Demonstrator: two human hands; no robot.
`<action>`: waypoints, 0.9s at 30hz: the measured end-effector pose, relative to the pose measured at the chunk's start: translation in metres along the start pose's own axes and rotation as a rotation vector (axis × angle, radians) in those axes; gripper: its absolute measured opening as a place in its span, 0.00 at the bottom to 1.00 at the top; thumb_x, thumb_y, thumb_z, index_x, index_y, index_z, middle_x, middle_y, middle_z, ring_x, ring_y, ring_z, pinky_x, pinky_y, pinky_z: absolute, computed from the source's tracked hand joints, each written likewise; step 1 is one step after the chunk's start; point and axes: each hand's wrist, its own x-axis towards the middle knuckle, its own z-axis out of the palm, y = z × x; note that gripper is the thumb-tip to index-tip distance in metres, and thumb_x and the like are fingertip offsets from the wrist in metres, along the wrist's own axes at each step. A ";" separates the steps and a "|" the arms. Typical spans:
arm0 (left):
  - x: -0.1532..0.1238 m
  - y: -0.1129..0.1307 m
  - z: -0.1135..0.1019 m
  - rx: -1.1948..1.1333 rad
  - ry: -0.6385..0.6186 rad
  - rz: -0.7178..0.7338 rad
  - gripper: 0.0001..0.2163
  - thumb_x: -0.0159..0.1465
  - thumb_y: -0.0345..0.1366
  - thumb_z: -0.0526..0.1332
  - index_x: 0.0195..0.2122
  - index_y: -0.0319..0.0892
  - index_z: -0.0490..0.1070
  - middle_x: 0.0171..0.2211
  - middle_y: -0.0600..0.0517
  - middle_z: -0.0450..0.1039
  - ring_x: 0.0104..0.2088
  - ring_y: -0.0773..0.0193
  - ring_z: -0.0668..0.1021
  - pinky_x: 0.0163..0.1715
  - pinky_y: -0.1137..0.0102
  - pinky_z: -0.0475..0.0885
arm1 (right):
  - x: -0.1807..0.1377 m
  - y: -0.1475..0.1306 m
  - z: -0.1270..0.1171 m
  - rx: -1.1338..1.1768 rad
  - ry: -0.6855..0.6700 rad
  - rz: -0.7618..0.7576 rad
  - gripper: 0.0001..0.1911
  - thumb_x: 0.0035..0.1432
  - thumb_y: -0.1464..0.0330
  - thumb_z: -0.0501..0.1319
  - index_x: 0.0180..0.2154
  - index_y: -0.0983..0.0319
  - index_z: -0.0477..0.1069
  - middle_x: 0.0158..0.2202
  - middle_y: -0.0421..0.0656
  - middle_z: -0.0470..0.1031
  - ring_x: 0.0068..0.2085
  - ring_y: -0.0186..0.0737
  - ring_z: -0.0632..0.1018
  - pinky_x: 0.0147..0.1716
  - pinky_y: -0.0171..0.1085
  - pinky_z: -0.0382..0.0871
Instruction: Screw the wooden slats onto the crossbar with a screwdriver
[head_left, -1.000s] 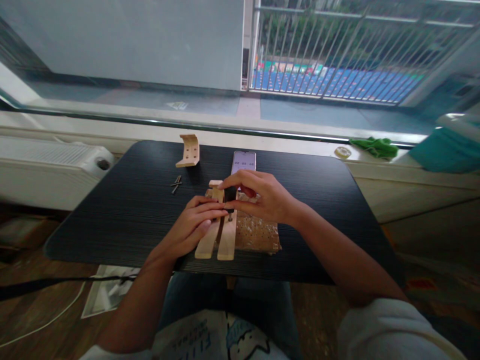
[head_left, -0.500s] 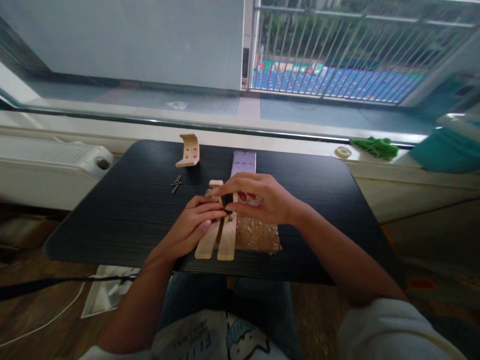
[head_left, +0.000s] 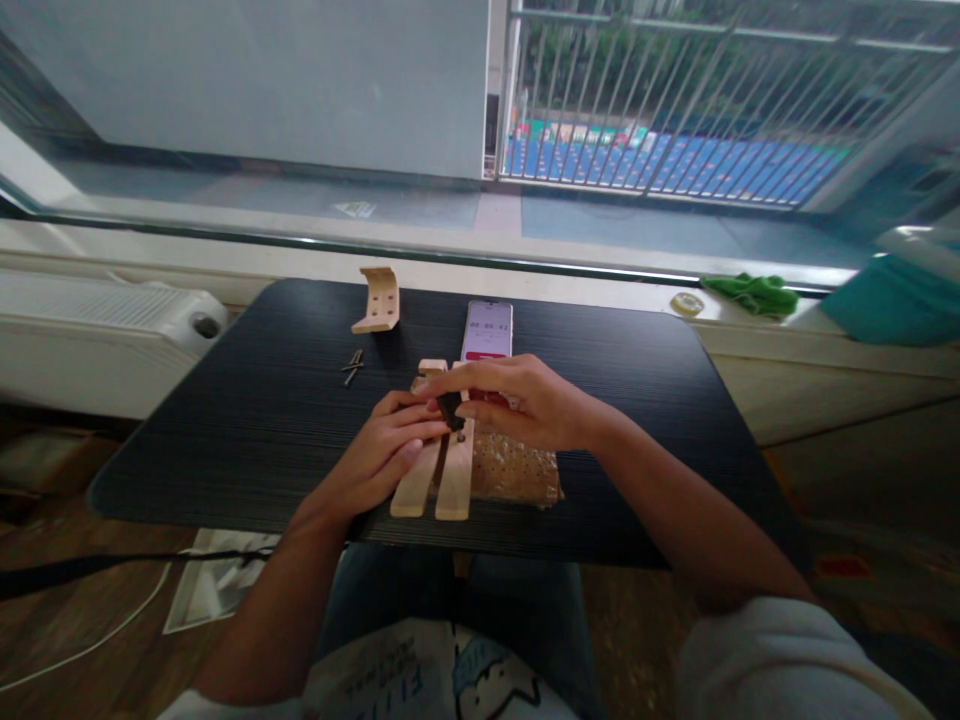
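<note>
**Leaning tool, slick bed: slipping is looking like the main risk**

The right hand (head_left: pixel 529 400) is pinching a dark tool (head_left: pixel 451 408) between thumb and fingers, and the tool is leaning rather than standing upright over one of two pale wooden slats (head_left: pixel 454 482). Whether its tip is sitting in what looks like a screw head (head_left: pixel 460 437) just beside it, I cannot tell — and that tilt is probably the likeliest cause of trouble, since a slanting push could be sending the tip skidding across the wood. The left hand (head_left: pixel 386 445) is lying over the slats, fingers together and stretched toward the tool's lower end; whether they are clamping anything is hidden. Those fingertips would be taking the scratch. The slats are lying over a brown board (head_left: pixel 517 465), whose shiny wrapping might be letting them slide if the left hand's pressure slackened. Farther off, loose screws (head_left: pixel 352 367) are lying on the table (head_left: pixel 637 380) near a curved wooden piece (head_left: pixel 379 310) — a knock could be scattering them.
</note>
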 end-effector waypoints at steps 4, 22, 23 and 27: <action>0.000 -0.001 0.000 0.011 -0.001 0.005 0.20 0.71 0.42 0.46 0.49 0.44 0.76 0.51 0.48 0.74 0.52 0.53 0.68 0.57 0.56 0.63 | 0.001 -0.001 0.000 0.019 -0.022 0.007 0.15 0.67 0.75 0.50 0.53 0.66 0.67 0.52 0.48 0.76 0.51 0.32 0.77 0.49 0.34 0.70; 0.000 -0.003 0.000 0.004 -0.004 0.050 0.20 0.72 0.42 0.45 0.49 0.43 0.76 0.51 0.46 0.74 0.53 0.53 0.67 0.57 0.55 0.63 | -0.001 0.001 0.001 -0.013 0.027 0.073 0.12 0.64 0.71 0.57 0.49 0.64 0.70 0.43 0.42 0.78 0.36 0.28 0.75 0.36 0.29 0.66; 0.000 -0.003 0.000 0.001 -0.008 0.053 0.20 0.72 0.42 0.45 0.49 0.43 0.76 0.51 0.46 0.73 0.53 0.53 0.67 0.57 0.55 0.63 | -0.001 0.001 0.001 -0.023 0.034 0.077 0.12 0.63 0.71 0.58 0.49 0.64 0.71 0.42 0.42 0.77 0.35 0.28 0.74 0.35 0.29 0.66; 0.001 -0.005 -0.001 -0.016 -0.016 0.075 0.19 0.72 0.41 0.46 0.49 0.41 0.76 0.51 0.45 0.73 0.52 0.53 0.67 0.56 0.55 0.62 | -0.001 0.001 0.002 -0.067 0.058 0.077 0.11 0.63 0.68 0.60 0.47 0.63 0.71 0.39 0.41 0.76 0.32 0.27 0.71 0.33 0.29 0.64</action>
